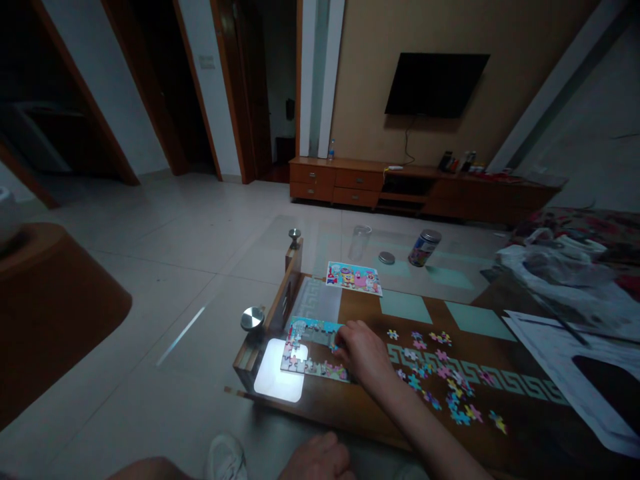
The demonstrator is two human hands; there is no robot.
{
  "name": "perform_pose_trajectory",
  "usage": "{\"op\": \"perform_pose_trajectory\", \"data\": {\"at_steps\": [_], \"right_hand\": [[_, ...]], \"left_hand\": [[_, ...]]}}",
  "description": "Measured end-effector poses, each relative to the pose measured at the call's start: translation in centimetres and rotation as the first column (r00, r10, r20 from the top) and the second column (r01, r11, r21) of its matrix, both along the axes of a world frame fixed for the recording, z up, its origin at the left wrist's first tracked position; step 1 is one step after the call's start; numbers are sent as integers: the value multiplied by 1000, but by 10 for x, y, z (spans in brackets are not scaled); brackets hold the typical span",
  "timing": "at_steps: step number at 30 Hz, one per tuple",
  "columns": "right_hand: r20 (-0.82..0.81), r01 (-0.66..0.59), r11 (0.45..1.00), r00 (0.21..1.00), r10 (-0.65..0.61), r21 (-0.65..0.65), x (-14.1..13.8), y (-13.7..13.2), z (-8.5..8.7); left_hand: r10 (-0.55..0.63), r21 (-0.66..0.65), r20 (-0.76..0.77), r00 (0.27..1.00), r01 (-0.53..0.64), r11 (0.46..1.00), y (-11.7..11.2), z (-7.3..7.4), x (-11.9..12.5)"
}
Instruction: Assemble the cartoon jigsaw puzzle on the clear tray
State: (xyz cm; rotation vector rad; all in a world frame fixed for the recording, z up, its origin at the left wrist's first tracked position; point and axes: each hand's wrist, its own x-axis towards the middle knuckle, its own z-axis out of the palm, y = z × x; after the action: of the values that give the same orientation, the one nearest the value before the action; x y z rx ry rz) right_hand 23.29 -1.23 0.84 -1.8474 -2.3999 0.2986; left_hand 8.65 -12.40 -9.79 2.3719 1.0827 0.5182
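My right hand (pixel 361 352) reaches over a partly built jigsaw puzzle (pixel 310 350) on the glass coffee table (pixel 415 307). Its fingers are curled and pinched at the puzzle's right part, on what looks like a small piece. My left hand (pixel 316 459) rests low at the frame's bottom edge, near my knee, with fingers curled in; nothing shows in it. Several loose coloured puzzle pieces (pixel 443 380) lie scattered to the right of my right hand. A printed reference picture (pixel 354 277) lies farther back on the table.
A clear glass (pixel 359 241), a round lid (pixel 386 257) and a tin can (pixel 424 247) stand at the table's far end. Papers (pixel 565 353) and a plastic bag (pixel 560 270) lie at the right. A wall TV (pixel 435 83) hangs over a low cabinet (pixel 420 187). A shoe (pixel 226 457) is below.
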Motion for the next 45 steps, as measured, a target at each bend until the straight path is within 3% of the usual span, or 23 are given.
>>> {"op": "perform_pose_trajectory", "data": {"at_steps": [6,17,21,26,29,33,37,40,45], "right_hand": [[-59,14,999,998,-16,-42,0,4,-1],[-302,40,997,952,-60,-73,15,1,-11],[-469,114,991,873,-133,-69,30,2,-8],[-578,137,986,799,-169,-99,39,3,-11],[-597,177,977,774,-212,-118,39,3,-17],[-617,179,975,755,-221,-130,33,5,-24],[-642,162,980,740,-201,-120,23,7,-26],[-635,186,976,741,-217,-116,16,10,-26],[-623,209,974,752,-215,-83,9,16,-21]], "left_hand": [[1,-63,9,1000,-1,998,2,0,0],[-3,-12,-27,1000,3,1000,5,0,2],[-70,62,-13,997,71,996,6,-3,1],[-143,264,-23,989,144,954,9,-3,4],[-149,331,4,989,139,933,13,11,4],[-132,351,100,986,89,932,24,44,-3],[-26,218,179,984,-13,976,36,74,-13],[87,123,209,974,-114,986,45,85,-20],[216,116,211,953,-244,963,71,92,-31]]}}
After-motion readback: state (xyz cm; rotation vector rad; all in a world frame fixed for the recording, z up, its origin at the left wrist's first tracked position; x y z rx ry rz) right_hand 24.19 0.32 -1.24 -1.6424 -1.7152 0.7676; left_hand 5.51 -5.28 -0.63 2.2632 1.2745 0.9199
